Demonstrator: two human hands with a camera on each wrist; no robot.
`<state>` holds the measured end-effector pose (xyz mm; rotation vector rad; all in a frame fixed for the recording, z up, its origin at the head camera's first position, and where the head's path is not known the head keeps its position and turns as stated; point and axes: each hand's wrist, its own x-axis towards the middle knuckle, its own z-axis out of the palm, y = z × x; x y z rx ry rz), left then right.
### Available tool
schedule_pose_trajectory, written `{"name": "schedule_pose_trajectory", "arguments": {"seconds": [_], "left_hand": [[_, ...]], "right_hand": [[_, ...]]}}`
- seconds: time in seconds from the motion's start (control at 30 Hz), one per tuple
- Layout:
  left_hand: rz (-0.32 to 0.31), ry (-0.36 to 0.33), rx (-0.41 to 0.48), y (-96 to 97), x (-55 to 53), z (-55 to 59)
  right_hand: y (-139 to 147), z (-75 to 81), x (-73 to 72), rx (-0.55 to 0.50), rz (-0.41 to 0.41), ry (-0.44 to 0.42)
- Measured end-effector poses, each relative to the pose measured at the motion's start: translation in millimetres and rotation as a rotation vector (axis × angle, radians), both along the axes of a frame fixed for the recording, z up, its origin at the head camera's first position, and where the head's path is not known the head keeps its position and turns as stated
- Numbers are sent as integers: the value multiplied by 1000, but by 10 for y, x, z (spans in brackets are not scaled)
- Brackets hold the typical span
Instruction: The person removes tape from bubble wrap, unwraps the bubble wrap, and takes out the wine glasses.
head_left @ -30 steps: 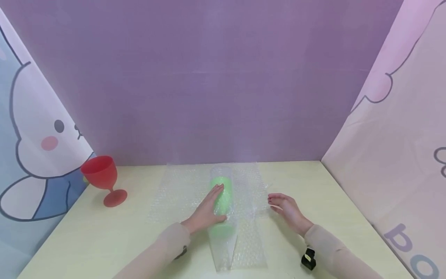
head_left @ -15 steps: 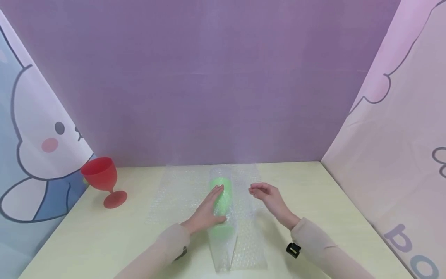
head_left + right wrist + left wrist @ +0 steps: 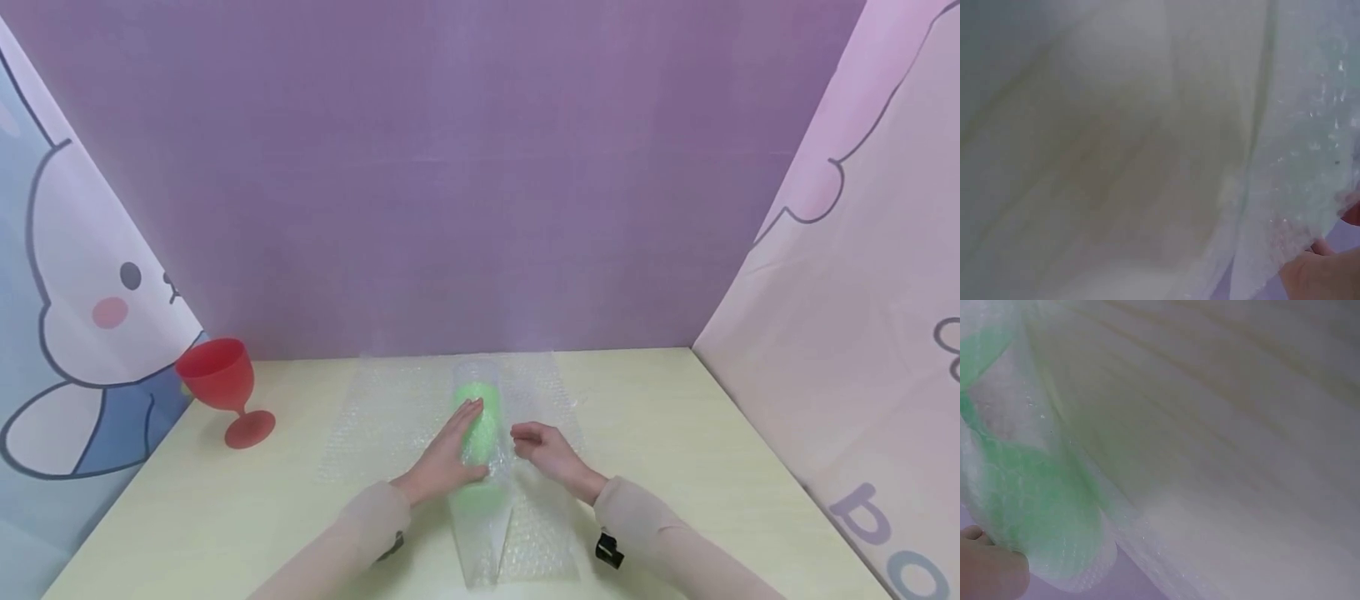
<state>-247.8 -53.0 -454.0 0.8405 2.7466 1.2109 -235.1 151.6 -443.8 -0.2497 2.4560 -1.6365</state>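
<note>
A green goblet (image 3: 484, 435) lies on its side, rolled in clear bubble wrap (image 3: 390, 417) at the middle of the table. In the left wrist view, the goblet's bowl (image 3: 1038, 500) shows through the plastic, with its narrow stem and foot above. My left hand (image 3: 442, 458) holds the wrapped bowl, fingers near its rim end and thumb near the stem. Beside it on the right, my right hand (image 3: 553, 455) has bent fingers and pinches the wrap close to the goblet. Plastic partly covers those fingers in the right wrist view.
A red goblet (image 3: 225, 383) stands at the left of the pale table (image 3: 262, 517). A purple backdrop (image 3: 480, 183) rises behind the table. Printed panels flank it on the left (image 3: 82, 250) and right (image 3: 847, 333).
My right hand has moved left from the wrap's right side, rising and then lowering beside the goblet. The left hand and the red goblet have stayed in place.
</note>
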Motion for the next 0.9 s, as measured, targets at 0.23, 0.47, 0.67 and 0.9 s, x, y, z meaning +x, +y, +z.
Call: {"name": "schedule_pose_trajectory", "arguments": {"seconds": [0.23, 0.47, 0.67, 0.9], "left_hand": [[-2, -5, -6, -6, -2, -13], [6, -8, -15, -27, 20, 37], [2, -19, -18, -46, 39, 63], [12, -21, -15, -95, 40, 52]], "right_hand": [[17, -143, 13, 60, 74, 7], [18, -229, -35, 126, 98, 79], [29, -257, -46, 231, 101, 149], [19, -246, -40, 295, 115, 205]]}}
